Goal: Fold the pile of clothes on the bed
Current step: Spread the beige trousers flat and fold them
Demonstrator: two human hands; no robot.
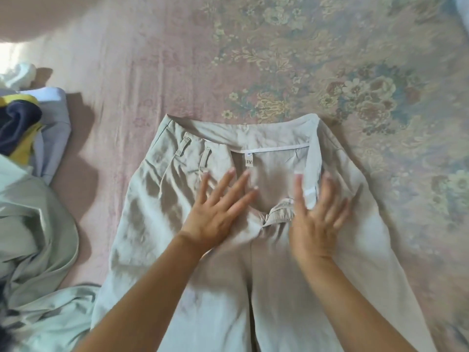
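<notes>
A pair of beige trousers (162, 207) lies spread flat on the bed, waistband away from me, fly open, a small label showing inside the waist. My left hand (218, 212) presses flat on the left front panel beside the fly, fingers straight and spread. Just right of the open fly, my right hand (317, 219) lies flat on the cloth, fingers straight and pointing towards the waistband. Neither hand holds any cloth. The trouser legs run towards me, under my forearms and out of the frame.
The bed (157, 72) wears a pink sheet with a floral pattern on the right. At the left edge sits the pile of clothes (30, 128): white, blue, navy and yellow pieces, with a pale green garment (35, 237) spilling towards me.
</notes>
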